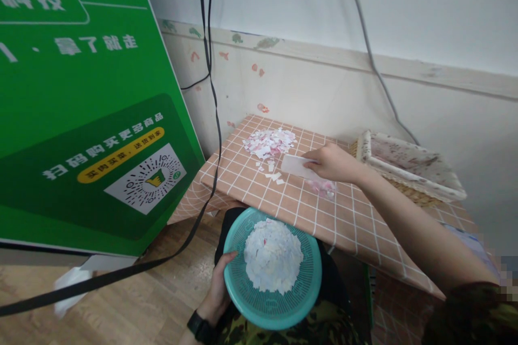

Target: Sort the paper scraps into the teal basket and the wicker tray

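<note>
Pinches a flat white card point(292, 166) by its right end with the right hand point(334, 161), with fingers drawn narrow on it and most of its length jutting leftward past the fingertips, perhaps to leave a long free edge. Holds it low over the checked tablecloth point(352, 215); cannot tell whether touching. Grips the teal colander point(313, 283) by its left side with the left hand point(218, 283), with the thumb over the rim and the other fingers hidden, likely to steady it on the lap point(335, 269). Has the heap of pale paper scraps point(273, 256) inside it, just right of the left thumb. Leaves the pile of pinkish-white scraps point(269, 143) apart from the right fingertips, leftward and farther from the body, with a few stray scraps point(275, 177) just beside the card's left end. Shows blurred pinkish bits point(324, 188) on the near side of the right fingers, and a lined wicker basket point(404, 186) right of them, behind the forearm, probably placed there for elbow room.
</note>
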`<state>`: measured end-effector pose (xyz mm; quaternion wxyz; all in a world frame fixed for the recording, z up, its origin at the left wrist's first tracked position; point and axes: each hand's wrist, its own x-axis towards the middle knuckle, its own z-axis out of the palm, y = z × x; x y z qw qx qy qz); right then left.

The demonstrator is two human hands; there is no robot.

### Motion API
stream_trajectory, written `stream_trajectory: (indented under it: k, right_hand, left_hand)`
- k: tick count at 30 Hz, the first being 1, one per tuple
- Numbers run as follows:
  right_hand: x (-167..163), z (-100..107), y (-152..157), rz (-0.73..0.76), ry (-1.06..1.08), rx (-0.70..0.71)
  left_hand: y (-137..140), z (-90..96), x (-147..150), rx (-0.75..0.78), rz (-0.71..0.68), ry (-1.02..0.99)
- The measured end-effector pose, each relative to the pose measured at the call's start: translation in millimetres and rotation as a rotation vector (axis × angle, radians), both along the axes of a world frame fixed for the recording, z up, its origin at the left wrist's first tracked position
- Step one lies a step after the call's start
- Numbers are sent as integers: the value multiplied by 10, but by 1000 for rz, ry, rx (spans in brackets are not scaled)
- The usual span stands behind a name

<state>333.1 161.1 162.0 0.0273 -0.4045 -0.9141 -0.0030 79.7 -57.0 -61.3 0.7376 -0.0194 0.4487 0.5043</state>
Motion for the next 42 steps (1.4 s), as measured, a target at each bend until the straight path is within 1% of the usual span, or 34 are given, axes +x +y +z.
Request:
stream_trajectory:
  k: [6, 10, 18, 24, 30, 34, 37, 42]
  right_hand:
    - [-81, -56, -32, 23, 37, -24]
    - [-105, -50, 12, 21, 46, 5]
    - [-175, -63, 77, 16, 36, 8]
    - [-287, -63, 135, 20, 19, 50]
    - [-336, -10, 220, 75, 12, 6]
    - [-322, -6, 311, 34, 5, 65]
    - [-331, -32, 347, 11, -24, 76]
    - [-328, -15, 376, 59, -23, 8]
  left_hand:
    - [-1, -15, 0, 24, -12, 11]
    - [-8, -23, -3, 38, 3, -2]
    - [8, 26, 5, 11, 22, 21]
    - [2, -3, -2, 5, 7, 12]
    - [-3, -1, -3, 41, 25, 23]
    - [4, 32, 2, 28, 26, 27]
    - [12, 50, 2, 21, 37, 49]
    - [13, 75, 0, -1, 38, 54]
